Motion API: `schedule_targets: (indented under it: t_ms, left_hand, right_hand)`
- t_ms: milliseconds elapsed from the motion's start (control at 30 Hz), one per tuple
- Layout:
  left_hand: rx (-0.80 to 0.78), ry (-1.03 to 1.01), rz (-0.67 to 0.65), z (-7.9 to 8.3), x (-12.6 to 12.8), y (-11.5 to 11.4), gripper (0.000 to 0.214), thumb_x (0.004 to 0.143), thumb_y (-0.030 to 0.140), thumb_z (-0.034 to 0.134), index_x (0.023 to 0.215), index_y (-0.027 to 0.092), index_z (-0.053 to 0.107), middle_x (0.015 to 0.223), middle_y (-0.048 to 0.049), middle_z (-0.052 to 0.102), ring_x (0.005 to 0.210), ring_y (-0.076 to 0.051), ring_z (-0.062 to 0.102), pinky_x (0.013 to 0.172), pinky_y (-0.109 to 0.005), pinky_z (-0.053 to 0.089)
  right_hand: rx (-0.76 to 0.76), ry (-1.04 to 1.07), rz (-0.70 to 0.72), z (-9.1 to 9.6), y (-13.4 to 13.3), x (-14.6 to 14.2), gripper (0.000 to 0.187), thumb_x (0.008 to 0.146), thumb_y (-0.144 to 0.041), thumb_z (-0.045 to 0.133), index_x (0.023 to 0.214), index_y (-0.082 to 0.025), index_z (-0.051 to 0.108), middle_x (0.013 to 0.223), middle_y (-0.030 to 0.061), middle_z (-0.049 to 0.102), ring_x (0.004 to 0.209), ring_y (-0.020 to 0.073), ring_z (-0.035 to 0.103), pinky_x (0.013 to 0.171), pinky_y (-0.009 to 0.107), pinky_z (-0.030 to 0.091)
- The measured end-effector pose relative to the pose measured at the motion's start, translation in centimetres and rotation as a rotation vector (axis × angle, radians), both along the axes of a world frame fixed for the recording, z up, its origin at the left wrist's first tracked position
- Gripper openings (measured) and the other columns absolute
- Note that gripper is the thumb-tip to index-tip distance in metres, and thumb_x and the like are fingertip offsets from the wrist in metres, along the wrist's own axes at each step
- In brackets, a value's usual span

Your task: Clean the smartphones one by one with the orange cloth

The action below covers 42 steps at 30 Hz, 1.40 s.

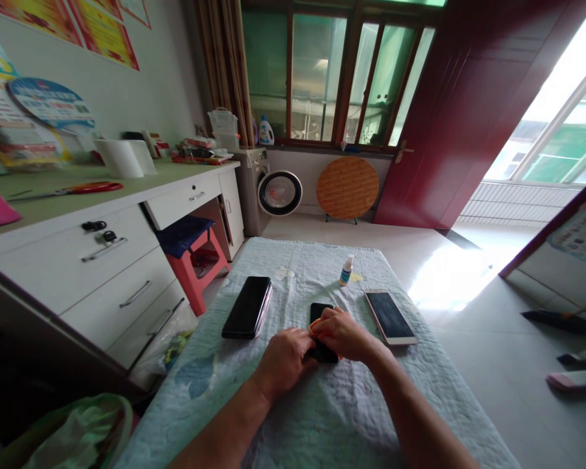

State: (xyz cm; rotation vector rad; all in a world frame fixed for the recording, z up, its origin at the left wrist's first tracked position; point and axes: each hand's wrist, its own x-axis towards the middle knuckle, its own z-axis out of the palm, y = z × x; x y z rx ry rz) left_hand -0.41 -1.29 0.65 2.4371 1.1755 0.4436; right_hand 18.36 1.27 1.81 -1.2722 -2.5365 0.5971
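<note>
While the right hand [344, 332] works an orange cloth [316, 327] over the black phone [326, 354], the left hand [286, 357] sits at its left edge.
Right fingers bunched, pinching cloth; left fingers curled, exact grip hidden. Black phone lies flat mid-tabletop [449, 404], between one black-screened device [248, 307] (layered side, layers not countable) and one pale-framed phone [390, 317]. One small bottle [346, 271] upright beyond; its blue label too small to read.

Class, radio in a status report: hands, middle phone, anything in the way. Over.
Left hand at edge of middle phone; right hand holding orange item on it. Middle phone flat, partly hidden. Bottle, left phone, right phone nearby, apart from hands.
</note>
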Motion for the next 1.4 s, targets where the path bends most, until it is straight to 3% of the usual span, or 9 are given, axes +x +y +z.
schedule_targets:
  t_ms: [67,233,367,633,1100,1400]
  left_hand:
    - [0.038,0.036,-0.010,-0.1,0.1,-0.2,0.009,0.086,0.024,0.063,0.092,0.021,0.069,0.097,-0.0039,0.071,0.094,-0.024,0.063,0.084,-0.033,0.046]
    - [0.087,0.136,-0.006,-0.3,0.4,-0.4,0.006,0.086,0.021,0.061,0.086,0.021,0.068,0.091,-0.0041,0.069,0.091,-0.023,0.062,0.082,-0.033,0.046]
    - [0.108,0.157,-0.014,-0.4,0.3,-0.4,0.005,0.085,0.019,0.062,0.083,0.021,0.067,0.089,-0.0032,0.068,0.088,-0.022,0.062,0.079,-0.033,0.046]
    - [0.109,0.128,0.001,-0.8,0.4,-0.3,0.003,0.084,0.019,0.064,0.083,0.020,0.067,0.089,-0.0034,0.068,0.089,-0.023,0.062,0.080,-0.033,0.046]
    - [0.100,0.107,-0.010,-0.5,0.3,-0.2,0.003,0.084,0.019,0.065,0.082,0.020,0.066,0.089,-0.0021,0.067,0.088,-0.022,0.062,0.078,-0.031,0.046]
    - [0.080,0.059,-0.018,-0.1,0.3,-0.3,0.006,0.082,0.014,0.065,0.081,0.020,0.065,0.090,-0.0021,0.065,0.093,-0.021,0.059,0.084,-0.031,0.045]
  right_hand:
    - [0.020,-0.009,-0.047,-0.3,0.1,-0.2,0.022,0.092,-0.018,0.051,0.085,-0.024,0.071,0.081,-0.0007,0.062,0.090,0.0144,0.052,0.088,0.028,0.031]
    - [0.148,-0.075,-0.327,-1.6,0.9,-1.1,0.023,0.098,-0.028,0.045,0.098,-0.026,0.069,0.100,0.0038,0.058,0.094,0.0177,0.046,0.083,0.029,0.031]
    - [0.205,-0.109,-0.423,-2.2,1.7,-1.9,0.025,0.100,-0.031,0.041,0.101,-0.025,0.066,0.104,0.0057,0.056,0.095,0.0195,0.044,0.081,0.030,0.030]
    - [0.179,-0.087,-0.292,-2.2,1.5,-2.1,0.023,0.095,-0.024,0.048,0.099,-0.028,0.070,0.106,0.0032,0.058,0.099,0.0200,0.042,0.086,0.032,0.027]
    - [0.236,-0.156,-0.534,-2.7,2.3,-0.6,0.021,0.096,-0.025,0.046,0.092,-0.025,0.067,0.098,0.0059,0.057,0.095,0.0220,0.042,0.079,0.033,0.026]
    - [0.243,-0.117,-0.406,-2.9,2.4,-2.1,0.026,0.100,-0.029,0.038,0.105,-0.030,0.064,0.110,0.0028,0.057,0.097,0.0204,0.042,0.080,0.032,0.025]
